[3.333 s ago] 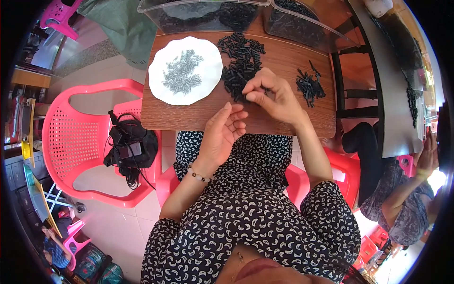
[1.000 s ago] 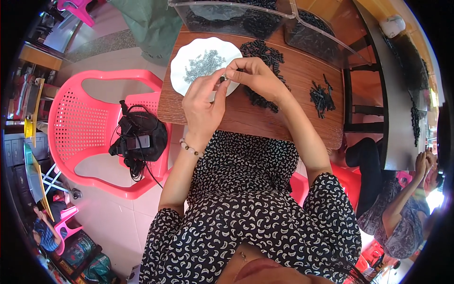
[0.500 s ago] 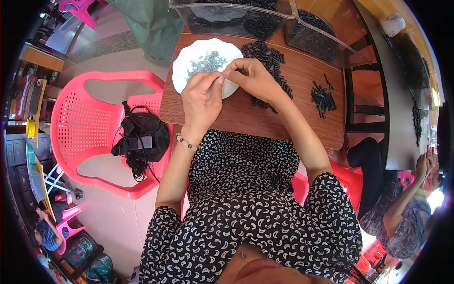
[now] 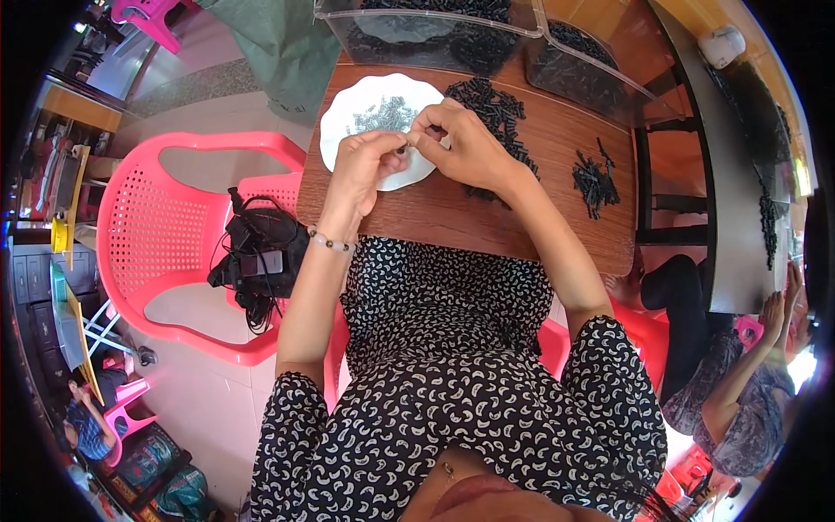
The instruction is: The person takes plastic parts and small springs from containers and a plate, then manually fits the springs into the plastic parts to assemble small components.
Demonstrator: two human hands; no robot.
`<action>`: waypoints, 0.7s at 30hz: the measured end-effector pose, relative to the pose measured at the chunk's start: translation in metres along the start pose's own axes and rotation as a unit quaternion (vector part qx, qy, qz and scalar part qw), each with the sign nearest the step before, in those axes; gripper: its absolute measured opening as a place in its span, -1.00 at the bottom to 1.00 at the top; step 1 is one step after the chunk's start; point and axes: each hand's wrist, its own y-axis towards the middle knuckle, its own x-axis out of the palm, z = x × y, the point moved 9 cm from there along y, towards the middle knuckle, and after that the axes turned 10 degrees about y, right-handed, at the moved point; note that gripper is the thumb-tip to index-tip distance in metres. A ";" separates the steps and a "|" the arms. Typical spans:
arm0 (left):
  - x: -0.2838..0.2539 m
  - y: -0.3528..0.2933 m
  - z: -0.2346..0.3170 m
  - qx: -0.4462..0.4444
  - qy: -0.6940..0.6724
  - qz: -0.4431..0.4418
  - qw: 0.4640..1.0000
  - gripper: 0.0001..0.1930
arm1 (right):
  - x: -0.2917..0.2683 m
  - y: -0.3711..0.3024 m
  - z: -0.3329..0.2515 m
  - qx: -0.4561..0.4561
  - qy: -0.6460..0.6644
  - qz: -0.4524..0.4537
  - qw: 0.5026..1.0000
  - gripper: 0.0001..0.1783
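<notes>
Over the front right rim of a white scalloped plate [image 4: 336, 155], my two hands meet at the fingertips. My left hand [image 4: 365, 167] is closed in a pinch, and a small black piece [image 4: 402, 150] shows among its fingers. Thumb and forefinger of my right hand [image 4: 465, 146] are pressed together against the left fingertips; what they grip is too small to make out. A heap of small clear, silvery pieces [image 4: 387, 116] lies on the plate. Just beyond my right hand, many short black rod-like pieces [image 4: 487, 100] are spread on the brown table [image 4: 417, 217].
Clear bins of black pieces [image 4: 435, 43] [image 4: 578, 76] stand along the table's back. A smaller black pile [image 4: 595, 181] lies at right. A pink chair [image 4: 156, 235] holding a black bag with cables [image 4: 270, 257] stands left. Another person [image 4: 731, 400] sits at far right.
My left hand has turned and its fingers have shifted, so a black piece now shows there. My right hand has curled slightly, staying at the same place. The other person's hands have moved.
</notes>
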 end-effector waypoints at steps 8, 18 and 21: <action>0.016 0.000 -0.017 -0.185 -0.150 -0.134 0.962 -0.92 | -0.001 0.005 -0.011 -0.063 0.043 -0.074 0.994 -0.85; 0.018 -0.022 0.045 0.226 0.223 0.081 0.945 -0.82 | -0.006 0.000 0.037 0.168 0.297 0.063 0.938 -0.76; 0.032 -0.046 0.073 0.359 0.425 0.159 0.816 -0.82 | -0.008 0.000 0.034 0.187 0.306 0.077 0.930 -0.74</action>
